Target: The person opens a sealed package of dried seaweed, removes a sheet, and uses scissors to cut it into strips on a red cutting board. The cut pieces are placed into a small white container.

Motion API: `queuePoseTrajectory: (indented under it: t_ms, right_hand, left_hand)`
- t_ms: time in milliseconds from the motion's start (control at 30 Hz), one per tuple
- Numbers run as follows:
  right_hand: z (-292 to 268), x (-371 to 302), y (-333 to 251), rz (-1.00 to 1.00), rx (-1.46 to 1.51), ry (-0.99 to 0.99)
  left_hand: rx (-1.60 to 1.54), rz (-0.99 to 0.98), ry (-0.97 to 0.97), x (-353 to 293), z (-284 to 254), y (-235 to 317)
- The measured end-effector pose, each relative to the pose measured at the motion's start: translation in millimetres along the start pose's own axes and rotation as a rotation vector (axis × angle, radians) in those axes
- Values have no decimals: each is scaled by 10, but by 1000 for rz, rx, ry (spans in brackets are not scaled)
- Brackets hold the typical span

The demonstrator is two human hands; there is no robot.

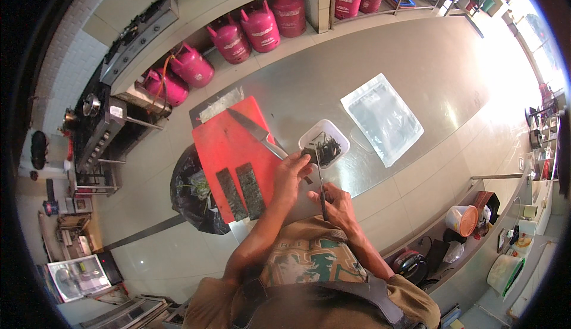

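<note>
My left hand (290, 175) pinches a small dark piece of nori (308, 153) above the near-left rim of a white plastic tub (306, 135). Thin dark nori shreds (328, 148) lie inside the tub. In my right hand (340, 207) is a pair of scissors (322, 187), fingers closed round the dark handle, blades pointing away from me at the nori. Two dark nori strips (250, 191) rest side by side on a red cutting board (214, 144) to the left. A kitchen knife (253, 127) lies across the board's right side, its handle toward the tub.
A clear, silvery plastic pouch (383, 121) lies flat on the steel table (410, 55), right of the tub. Below the board's left edge hangs a black rubbish bag (189, 195). Pink gas cylinders (260, 27) line the far side, and stoves (98, 124) stand at left.
</note>
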State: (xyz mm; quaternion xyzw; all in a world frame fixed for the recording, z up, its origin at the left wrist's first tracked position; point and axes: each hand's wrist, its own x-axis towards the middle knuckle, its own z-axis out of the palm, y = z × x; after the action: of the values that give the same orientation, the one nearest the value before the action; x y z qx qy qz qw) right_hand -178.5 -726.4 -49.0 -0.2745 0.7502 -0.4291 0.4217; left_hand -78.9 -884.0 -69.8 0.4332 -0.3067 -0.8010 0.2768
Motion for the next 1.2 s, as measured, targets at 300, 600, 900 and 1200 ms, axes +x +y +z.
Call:
queuePoseTrajectory:
  t_ms: [300, 600, 900, 1200]
  right_hand:
    - [6, -8, 10, 60, 24, -27]
    - [57, 0, 197, 62, 175, -36]
    - [-4, 5, -44, 47, 27, -87]
    - [62, 2, 69, 77, 91, -61]
  left_hand:
    - [49, 144, 96, 72, -1, -162]
    - [59, 136, 140, 5, 129, -44]
    - [68, 154, 141, -34, 177, -20]
    - [57, 204, 164, 38, 152, -64]
